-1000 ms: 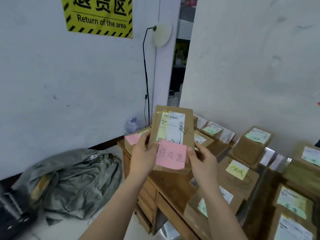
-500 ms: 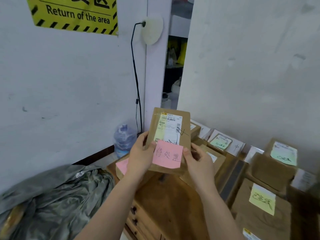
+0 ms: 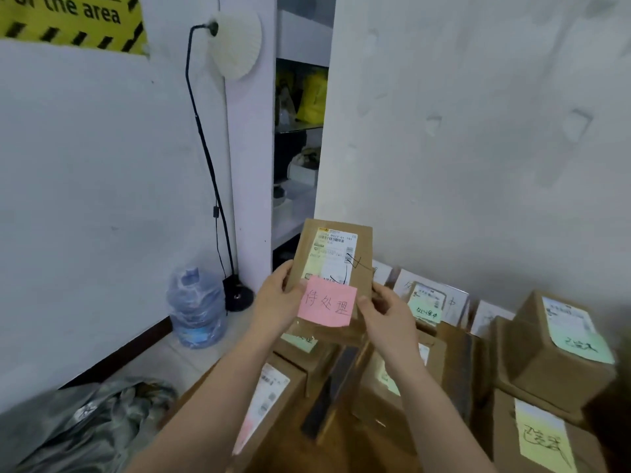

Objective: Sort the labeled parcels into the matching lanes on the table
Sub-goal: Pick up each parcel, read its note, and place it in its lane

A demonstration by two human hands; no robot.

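Note:
I hold a flat brown parcel (image 3: 362,247) upright in front of me, above the wooden table (image 3: 345,442). It carries a white shipping label and a pink sticky note (image 3: 327,302) with handwritten characters. My left hand (image 3: 276,302) grips its left edge, thumb on the front. My right hand (image 3: 389,315) grips its right edge, thumb beside the pink note. Below lie other brown parcels: one with a pink note (image 3: 263,404) at the near left, one with a green note (image 3: 425,310) at the back, and stacked boxes with green notes (image 3: 560,346) at the right.
A dark strip (image 3: 333,394) runs across the table between parcels. On the floor at left stand a water bottle (image 3: 196,308) and a black lamp stand (image 3: 218,186), with a grey bag (image 3: 85,428) nearer me. White walls close the back.
The view has swung right and down over the table, so more parcels show below. Both hands keep the same hold on the pink-noted parcel, which stays upright before me.

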